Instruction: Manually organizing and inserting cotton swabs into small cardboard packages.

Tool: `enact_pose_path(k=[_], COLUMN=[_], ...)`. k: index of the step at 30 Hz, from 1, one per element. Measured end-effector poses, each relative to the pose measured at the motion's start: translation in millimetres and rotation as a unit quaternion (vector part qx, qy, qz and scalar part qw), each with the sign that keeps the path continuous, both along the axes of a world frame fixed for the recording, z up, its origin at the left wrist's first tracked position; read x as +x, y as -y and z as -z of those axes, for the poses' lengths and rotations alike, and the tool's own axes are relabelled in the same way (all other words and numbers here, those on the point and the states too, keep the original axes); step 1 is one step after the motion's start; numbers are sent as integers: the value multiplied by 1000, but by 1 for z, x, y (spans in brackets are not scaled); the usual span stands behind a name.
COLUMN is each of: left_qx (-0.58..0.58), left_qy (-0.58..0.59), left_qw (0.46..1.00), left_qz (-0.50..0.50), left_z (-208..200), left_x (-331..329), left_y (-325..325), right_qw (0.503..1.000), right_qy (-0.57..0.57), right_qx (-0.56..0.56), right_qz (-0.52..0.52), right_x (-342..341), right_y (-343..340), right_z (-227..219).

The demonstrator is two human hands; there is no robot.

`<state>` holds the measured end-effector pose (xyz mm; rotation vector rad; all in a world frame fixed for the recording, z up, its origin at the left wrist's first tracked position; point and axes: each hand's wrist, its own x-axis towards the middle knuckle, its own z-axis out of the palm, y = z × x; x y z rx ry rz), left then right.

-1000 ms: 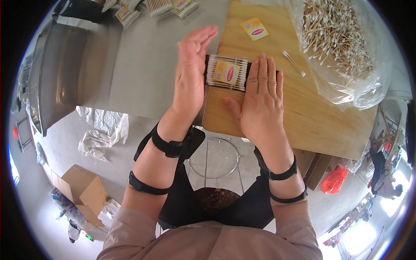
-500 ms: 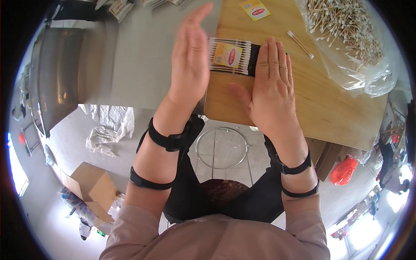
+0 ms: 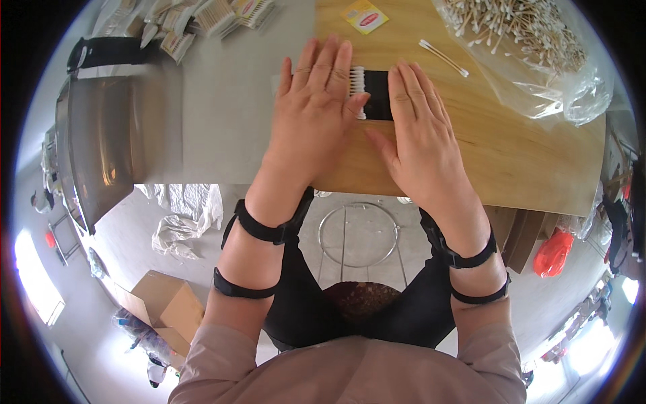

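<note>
My left hand (image 3: 313,104) lies flat, fingers stretched out, over a row of cotton swabs (image 3: 357,81). Only the right-hand tips of the row show past its thumb; the rest is covered. A flat black piece (image 3: 379,95) lies on the wooden board to the right of those tips. Against its right end rests my right hand (image 3: 425,128), palm down with straight fingers and the thumb held apart. Beyond the hands are a yellow and white card (image 3: 365,16) with a red oval and a couple of loose cotton swabs (image 3: 444,58).
A clear plastic bag (image 3: 585,101) full of cotton swabs stands at the far right of the wooden board (image 3: 525,168). Several filled swab packs (image 3: 215,17) lie at the far left, near a shiny metal housing (image 3: 101,135). An open cardboard box (image 3: 161,303) stands on the floor.
My left hand has turned from edge-on to palm down and now covers most of the swab row and the yellow card on it. My right hand stays at the black piece.
</note>
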<state>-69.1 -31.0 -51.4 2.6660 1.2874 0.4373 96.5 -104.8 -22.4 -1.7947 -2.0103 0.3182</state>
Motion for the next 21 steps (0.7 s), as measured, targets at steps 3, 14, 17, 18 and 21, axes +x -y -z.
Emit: enact_pose_path(k=[3, 14, 17, 18, 21], left_qx=[-8, -44, -86, -88, -88], left_qy=[-6, 9, 92, 103, 127], left_qw=[1000, 998, 992, 991, 987], left_qz=[-5, -34, 5, 19, 47], left_z=[1, -39, -40, -38, -35], left_x=[0, 28, 46, 52, 66], left_y=[-2, 2, 4, 5, 2], right_qw=[998, 985, 982, 985, 989], right_qy=[-56, -55, -75, -64, -72], right_qx=[36, 50, 65, 40, 18], right_qz=[12, 155, 159, 154, 131], right_x=[5, 74, 69, 68, 69], right_y=[-3, -18, -27, -28, -28], right_z=[3, 4, 8, 10, 12])
